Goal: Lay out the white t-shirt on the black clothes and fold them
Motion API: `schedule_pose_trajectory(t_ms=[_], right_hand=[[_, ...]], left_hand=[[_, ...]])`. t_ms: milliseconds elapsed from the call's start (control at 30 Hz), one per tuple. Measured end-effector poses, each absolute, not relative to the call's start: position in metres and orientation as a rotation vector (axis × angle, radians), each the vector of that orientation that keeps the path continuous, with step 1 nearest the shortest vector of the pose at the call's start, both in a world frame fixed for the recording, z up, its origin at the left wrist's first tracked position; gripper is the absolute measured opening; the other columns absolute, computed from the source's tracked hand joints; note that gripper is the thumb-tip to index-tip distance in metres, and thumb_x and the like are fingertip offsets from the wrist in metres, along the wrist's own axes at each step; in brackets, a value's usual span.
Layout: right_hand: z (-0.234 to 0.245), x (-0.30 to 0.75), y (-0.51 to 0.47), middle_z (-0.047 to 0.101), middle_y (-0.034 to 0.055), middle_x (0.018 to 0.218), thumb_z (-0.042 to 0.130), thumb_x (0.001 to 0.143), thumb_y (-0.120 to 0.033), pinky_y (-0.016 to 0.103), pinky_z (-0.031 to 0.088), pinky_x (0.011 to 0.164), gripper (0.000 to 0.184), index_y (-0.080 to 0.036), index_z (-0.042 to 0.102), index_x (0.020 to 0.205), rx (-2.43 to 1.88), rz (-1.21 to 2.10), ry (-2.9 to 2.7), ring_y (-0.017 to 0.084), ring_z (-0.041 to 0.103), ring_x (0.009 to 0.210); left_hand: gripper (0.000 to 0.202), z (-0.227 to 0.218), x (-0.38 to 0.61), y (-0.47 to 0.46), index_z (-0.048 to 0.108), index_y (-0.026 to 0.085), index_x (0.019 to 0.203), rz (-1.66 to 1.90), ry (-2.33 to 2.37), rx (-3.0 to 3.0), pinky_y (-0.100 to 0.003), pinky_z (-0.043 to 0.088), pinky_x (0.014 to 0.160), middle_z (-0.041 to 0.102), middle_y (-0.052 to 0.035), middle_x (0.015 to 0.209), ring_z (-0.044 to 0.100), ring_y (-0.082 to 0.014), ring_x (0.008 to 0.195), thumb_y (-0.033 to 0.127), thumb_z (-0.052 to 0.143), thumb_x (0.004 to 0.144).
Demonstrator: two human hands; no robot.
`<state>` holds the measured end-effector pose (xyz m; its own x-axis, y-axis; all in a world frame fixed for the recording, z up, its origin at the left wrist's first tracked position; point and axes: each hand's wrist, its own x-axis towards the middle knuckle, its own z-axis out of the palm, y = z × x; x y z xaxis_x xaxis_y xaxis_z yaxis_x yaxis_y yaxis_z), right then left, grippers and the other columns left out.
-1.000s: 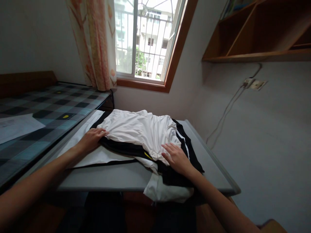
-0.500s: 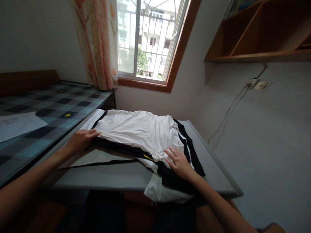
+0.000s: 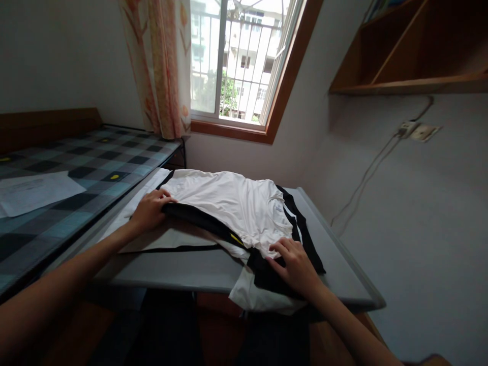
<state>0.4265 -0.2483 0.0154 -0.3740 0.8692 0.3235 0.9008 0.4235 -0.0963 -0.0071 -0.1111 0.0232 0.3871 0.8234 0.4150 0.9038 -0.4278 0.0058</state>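
Observation:
A white T-shirt (image 3: 229, 195) lies spread over a black shirt (image 3: 196, 214) with a small yellow mark. More white and black clothing shows beneath, including a pale sleeve (image 3: 255, 295) hanging over the front edge of the grey table (image 3: 179, 272). On the left, my left hand (image 3: 150, 208) pinches the black shirt's near edge, which is raised a little. Beside the white collar, my right hand (image 3: 295, 264) has bent fingers closed on the white T-shirt's near shoulder, above a black sleeve. Its palm side is hidden.
A checked bed (image 3: 91, 157) adjoins the table's left side, with paper sheets (image 3: 38, 190) on it. Behind stand a curtain (image 3: 163, 71) and a barred window (image 3: 244, 66). A wooden shelf (image 3: 404, 84) and a socket with a cord (image 3: 407, 129) are on the right wall.
My left hand has moved right and slightly up, raising the black edge. My right hand, flat on the cloth before, now has its fingers bent. The camera view has shifted slightly.

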Motion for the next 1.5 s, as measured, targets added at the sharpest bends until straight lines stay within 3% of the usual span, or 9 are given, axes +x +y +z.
schedule_pose_trajectory(t_ms=[167, 400, 600, 767, 900, 967, 1067, 1300, 1500], right_hand=[[0.031, 0.363, -0.223, 0.063, 0.009, 0.106, 0.063, 0.089, -0.038, 0.04, 0.041, 0.092, 0.027, -0.023, 0.065, 0.11, -1.275, -0.015, -2.468, 0.026, 0.055, 0.101], [0.044, 0.216, -0.121, 0.045, 0.0154, 0.139, 0.072, 0.079, -0.037, 0.043, 0.042, 0.099, 0.076, -0.02, 0.039, 0.145, -1.151, 0.207, -2.358, 0.029, 0.049, 0.12], [0.04, 0.188, -0.066, 0.066, 0.0094, 0.113, 0.054, 0.086, -0.02, 0.037, 0.048, 0.091, 0.035, -0.019, 0.063, 0.12, -1.344, 0.552, -2.305, 0.025, 0.061, 0.104], [0.037, 0.166, -0.055, 0.064, 0.009, 0.123, 0.074, 0.075, -0.041, 0.035, 0.049, 0.089, 0.07, -0.023, 0.05, 0.138, -1.176, 0.615, -2.251, 0.024, 0.062, 0.105], [0.044, 0.145, -0.031, 0.073, 0.0051, 0.098, 0.057, 0.09, -0.029, 0.032, 0.049, 0.085, 0.022, -0.019, 0.072, 0.103, -1.237, 0.752, -2.14, 0.021, 0.065, 0.092], [0.048, 0.148, -0.016, 0.074, 0.006, 0.098, 0.052, 0.09, -0.021, 0.031, 0.049, 0.087, 0.023, -0.017, 0.074, 0.094, -1.288, 0.74, -2.015, 0.02, 0.066, 0.092], [0.052, 0.164, 0.003, 0.073, 0.0077, 0.106, 0.048, 0.087, -0.014, 0.03, 0.048, 0.091, 0.029, -0.015, 0.073, 0.1, -1.308, 0.688, -1.799, 0.02, 0.064, 0.1], [0.052, 0.191, 0.02, 0.073, 0.0092, 0.103, 0.047, 0.08, -0.014, 0.032, 0.049, 0.09, 0.032, -0.012, 0.072, 0.1, -1.228, 0.692, -1.522, 0.021, 0.065, 0.097], [0.051, 0.196, 0.026, 0.073, 0.0055, 0.095, 0.048, 0.077, -0.016, 0.032, 0.05, 0.088, 0.027, -0.016, 0.071, 0.092, -1.157, 0.717, -1.395, 0.02, 0.065, 0.091]], left_hand=[[0.036, 0.047, -0.004, -0.097, 0.074, 0.024, 0.102, -0.435, -1.6, -2.421, -0.038, 0.045, 0.088, 0.067, -0.0062, 0.11, 0.063, -0.0261, 0.1, 0.018, 0.05, 0.076], [0.03, 0.065, 0.007, -0.072, 0.075, 0.025, 0.097, -0.176, -1.565, -2.484, -0.032, 0.045, 0.083, 0.071, -0.004, 0.103, 0.066, -0.0233, 0.092, 0.018, 0.052, 0.079], [0.032, 0.079, -0.019, -0.082, 0.071, 0.025, 0.103, 0.027, -1.617, -2.33, -0.039, 0.042, 0.085, 0.069, -0.0066, 0.105, 0.063, -0.0281, 0.099, 0.017, 0.055, 0.077], [0.028, 0.086, -0.031, -0.091, 0.07, 0.02, 0.104, -0.273, -1.59, -2.163, -0.046, 0.039, 0.088, 0.064, -0.012, 0.111, 0.058, -0.0328, 0.104, 0.019, 0.048, 0.087], [0.03, 0.079, -0.038, -0.092, 0.065, 0.021, 0.114, -0.579, -1.549, -2.075, -0.045, 0.039, 0.091, 0.059, -0.0128, 0.117, 0.054, -0.0318, 0.108, 0.03, 0.049, 0.091], [0.027, 0.067, -0.044, -0.092, 0.067, 0.022, 0.107, -0.536, -1.461, -2.181, -0.041, 0.041, 0.09, 0.062, -0.0112, 0.109, 0.056, -0.0283, 0.103, 0.034, 0.047, 0.094], [0.023, 0.04, -0.053, -0.089, 0.068, 0.022, 0.095, -0.306, -1.353, -2.488, -0.035, 0.044, 0.084, 0.066, -0.0079, 0.096, 0.061, -0.0232, 0.091, 0.034, 0.049, 0.093], [0.029, 0.001, -0.041, -0.069, 0.069, 0.021, 0.108, -0.307, -1.55, -2.537, -0.031, 0.047, 0.084, 0.068, -0.0088, 0.112, 0.064, -0.0217, 0.095, 0.031, 0.053, 0.086], [0.016, 0.007, -0.017, -0.053, 0.071, 0.02, 0.08, -0.346, -1.74, -2.579, -0.029, 0.046, 0.072, 0.07, -0.0059, 0.084, 0.063, -0.0189, 0.075, 0.027, 0.056, 0.081]])
